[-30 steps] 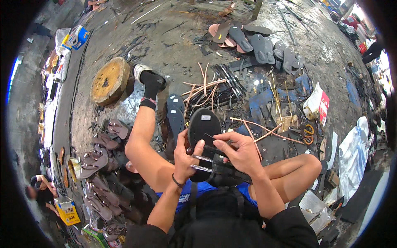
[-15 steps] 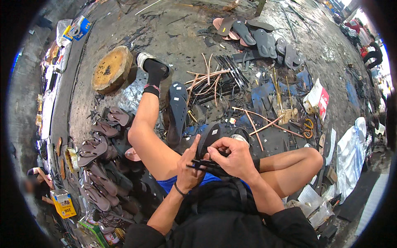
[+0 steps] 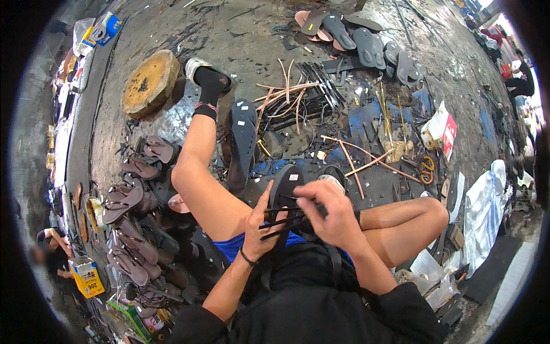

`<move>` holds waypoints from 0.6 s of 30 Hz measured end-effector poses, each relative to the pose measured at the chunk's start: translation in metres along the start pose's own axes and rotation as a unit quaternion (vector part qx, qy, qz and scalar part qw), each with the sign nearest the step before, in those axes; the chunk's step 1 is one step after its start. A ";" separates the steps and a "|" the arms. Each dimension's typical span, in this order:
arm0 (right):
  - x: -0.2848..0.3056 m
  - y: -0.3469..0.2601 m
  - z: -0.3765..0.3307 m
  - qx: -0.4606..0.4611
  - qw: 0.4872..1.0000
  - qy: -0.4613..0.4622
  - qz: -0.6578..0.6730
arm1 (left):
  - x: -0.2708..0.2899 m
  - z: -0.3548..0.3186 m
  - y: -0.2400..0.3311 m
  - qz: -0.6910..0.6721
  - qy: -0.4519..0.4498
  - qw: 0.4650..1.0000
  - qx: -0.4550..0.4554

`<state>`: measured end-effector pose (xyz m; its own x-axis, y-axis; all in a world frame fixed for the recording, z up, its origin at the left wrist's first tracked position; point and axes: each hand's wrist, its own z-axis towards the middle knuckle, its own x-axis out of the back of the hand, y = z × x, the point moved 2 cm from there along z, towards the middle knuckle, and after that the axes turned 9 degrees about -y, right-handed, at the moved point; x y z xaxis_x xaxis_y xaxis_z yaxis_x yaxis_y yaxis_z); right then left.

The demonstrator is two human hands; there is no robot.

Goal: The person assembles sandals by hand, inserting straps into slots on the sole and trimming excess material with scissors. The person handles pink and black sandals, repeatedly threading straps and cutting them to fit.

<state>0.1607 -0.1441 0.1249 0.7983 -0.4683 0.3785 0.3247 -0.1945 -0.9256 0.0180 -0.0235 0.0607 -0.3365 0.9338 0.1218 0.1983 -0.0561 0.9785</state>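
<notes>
A dark sandal sole (image 3: 285, 179) with a small white sticker stands upright in my lap, its toe end pointing away. My left hand (image 3: 259, 229) grips its left side, with the index finger stretched along the edge. Thin black straps (image 3: 282, 225) cross between the left fingers and stick out on both sides. My right hand (image 3: 333, 217) is close to the sole's right side, fingers bent towards the straps. Motion smears its fingertips, so whether a strap is pinched there cannot be made out.
Past my lap lie a large dark sole (image 3: 243, 140), tan strips (image 3: 366, 163), a bundle of black strips (image 3: 321, 86) and yellow-handled scissors (image 3: 427, 170). Finished-looking flip-flops (image 3: 123, 200) pile up at left. A round wooden block (image 3: 150, 84) stands far left; more sandals (image 3: 366, 49) lie at the back.
My right hand has lifted a little and its closed fingers have loosened into a blur. More of the sole and the black straps shows between my hands. The view has shifted slightly.
</notes>
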 end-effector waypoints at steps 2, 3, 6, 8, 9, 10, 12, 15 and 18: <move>-0.012 -0.007 -0.004 0.049 0.997 -0.043 -0.039 | 0.000 -0.001 0.000 0.067 0.002 0.997 -0.035; -0.018 -0.011 -0.004 0.061 0.993 -0.039 -0.095 | -0.001 0.000 0.000 0.100 0.002 0.993 -0.056; -0.024 0.000 -0.010 -0.011 0.999 -0.001 -0.041 | 0.000 0.000 0.003 -0.011 0.005 1.000 -0.027; -0.024 0.005 -0.015 -0.143 0.985 0.024 0.096 | 0.000 -0.003 0.005 -0.040 0.021 0.999 0.018; -0.024 0.006 -0.015 -0.126 0.990 0.023 0.066 | -0.002 -0.002 0.005 -0.023 0.030 0.999 0.010; -0.025 0.008 -0.015 -0.108 0.993 0.021 0.037 | -0.003 -0.002 0.005 -0.005 0.039 0.999 0.002; -0.028 0.010 -0.013 -0.081 0.996 0.020 0.008 | -0.005 -0.002 0.006 0.031 0.054 0.998 -0.009; -0.028 0.008 -0.013 -0.105 0.994 0.004 -0.014 | -0.006 -0.002 0.009 0.086 0.069 0.994 -0.019; -0.032 0.011 -0.014 -0.112 0.993 0.046 -0.004 | -0.006 -0.004 0.010 0.129 0.071 0.989 -0.024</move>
<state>0.1314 -0.1434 0.1032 0.7437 -0.5406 0.3932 0.2015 -0.3795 -0.9030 0.0183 -0.0311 0.0710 -0.4065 0.8272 0.3880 0.2514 -0.3069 0.9179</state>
